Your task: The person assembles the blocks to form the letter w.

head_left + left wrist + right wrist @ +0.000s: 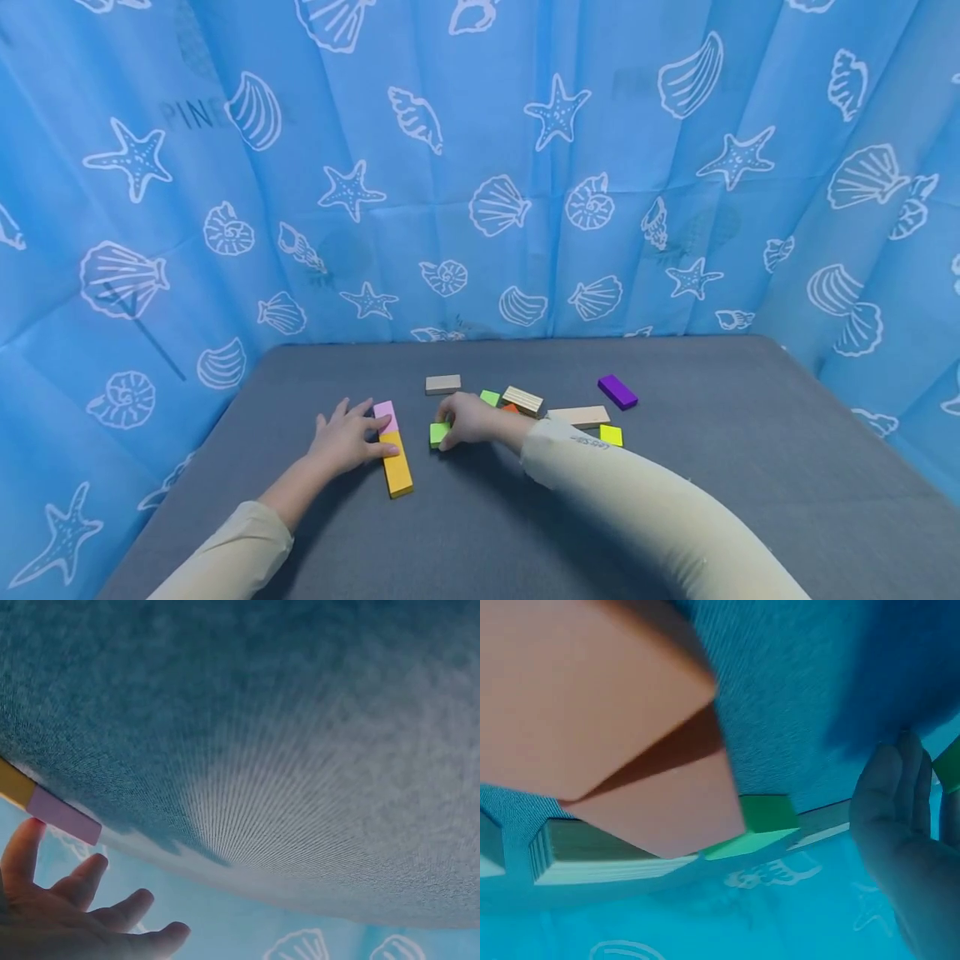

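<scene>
My left hand (343, 439) is spread beside a pink block (386, 414) and an orange-yellow block (398, 468) that lie end to end in a line. Its thumb touches the orange-yellow block, and the index finger reaches the pink one. In the left wrist view the fingers of the hand (82, 900) fan out under the pink block (64, 815). To the right, my right hand (472, 417) pinches a light green block (438, 434) close over the table. The right wrist view catches only an edge of that green block (949, 766) by the fingertips.
Behind the right hand lie a second green block (490, 398), a ribbed wooden block (522, 400), a partly hidden orange-red block (512, 408) and a small tan block (443, 384). Farther right are a long plank (579, 417), a yellow block (611, 435) and a purple block (618, 392). A shell-patterned curtain (480, 250) borders the grey table.
</scene>
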Available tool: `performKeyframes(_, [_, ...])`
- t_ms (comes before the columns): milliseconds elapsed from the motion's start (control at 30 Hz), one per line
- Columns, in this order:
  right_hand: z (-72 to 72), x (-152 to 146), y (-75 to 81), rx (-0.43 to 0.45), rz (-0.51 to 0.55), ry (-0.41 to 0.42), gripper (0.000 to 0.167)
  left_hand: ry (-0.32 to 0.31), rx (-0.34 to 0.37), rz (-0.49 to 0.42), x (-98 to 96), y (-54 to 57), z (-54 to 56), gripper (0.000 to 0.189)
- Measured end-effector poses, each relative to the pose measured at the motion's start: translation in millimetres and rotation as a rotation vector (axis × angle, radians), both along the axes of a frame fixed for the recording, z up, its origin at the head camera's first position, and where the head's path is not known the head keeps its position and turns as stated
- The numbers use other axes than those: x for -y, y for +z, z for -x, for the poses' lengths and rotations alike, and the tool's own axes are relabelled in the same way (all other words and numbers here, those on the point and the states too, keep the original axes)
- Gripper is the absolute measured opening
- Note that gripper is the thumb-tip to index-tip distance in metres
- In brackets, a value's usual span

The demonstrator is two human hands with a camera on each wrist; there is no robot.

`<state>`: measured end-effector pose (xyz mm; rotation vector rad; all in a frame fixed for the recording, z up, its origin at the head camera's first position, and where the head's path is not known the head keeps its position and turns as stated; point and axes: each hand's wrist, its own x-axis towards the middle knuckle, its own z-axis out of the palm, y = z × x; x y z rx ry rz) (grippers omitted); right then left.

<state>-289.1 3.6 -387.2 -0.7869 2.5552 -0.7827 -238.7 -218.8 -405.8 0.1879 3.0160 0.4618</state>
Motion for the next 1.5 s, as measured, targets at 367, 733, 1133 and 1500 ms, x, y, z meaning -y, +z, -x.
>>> performKeyframes(367, [-46.0,-10,7.2,0.128,0.162,-0.022,0.024,-0.004,-0.006,-0.008,-2.8,1.3,1.4,0.065])
performKeyframes(733, [-64.2,-8,-10.1,0.085,0.062,0.042,0.026,-0.023,0.031,0.003,-2.8,4.1,0.9,0.066])
performKeyframes(1133, [-61.2,-8,-7.4,0.276,0.158,0.025,0.01,-0.022,0.048,-0.006,-4.4,3.1,0.0,0.067])
performKeyframes(1500, [-61.9,-3,-5.5,0.277,0.146,-0.014,0.012,-0.039,0.034,0.005,-3.1,1.6,0.9,0.069])
